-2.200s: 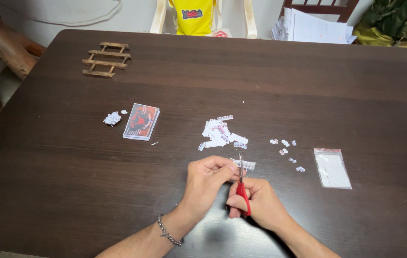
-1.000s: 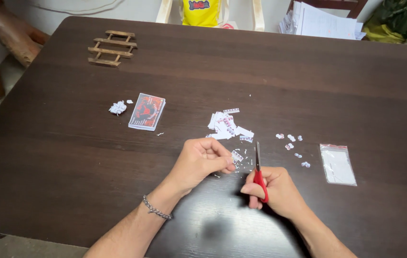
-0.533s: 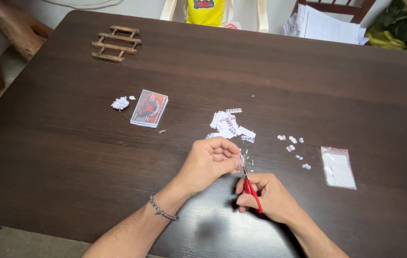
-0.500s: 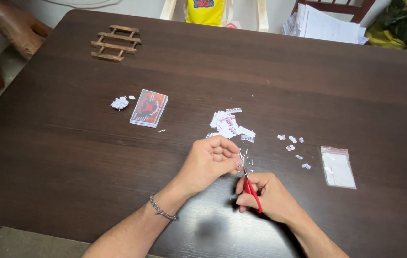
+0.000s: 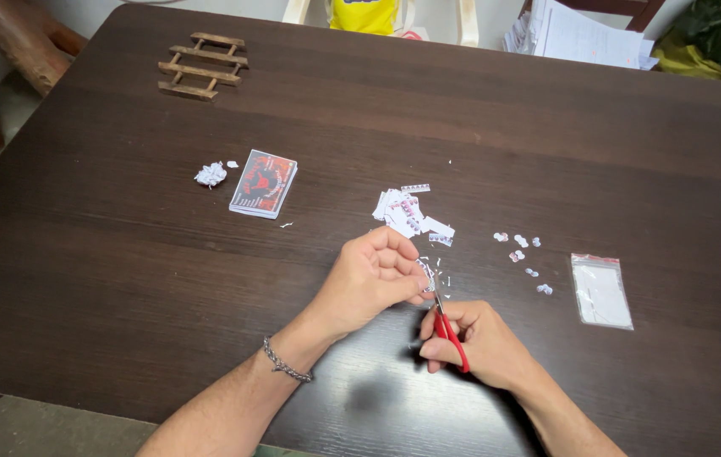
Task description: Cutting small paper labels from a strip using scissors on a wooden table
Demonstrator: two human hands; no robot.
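Scissors (image 5: pixel 446 326) fill the right hand (image 5: pixel 479 343); left hand (image 5: pixel 373 283) pinches a paper scrap (image 5: pixel 424 275).

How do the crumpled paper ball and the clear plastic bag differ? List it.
The crumpled paper ball is white, bunched and opaque; the clear plastic bag lies flat and see-through, with a red strip along its top edge. The ball sits left of the card pack, far from both hands; the bag lies right of the right hand holding the red scissors. The bag looks larger. Both rest untouched on the dark table.
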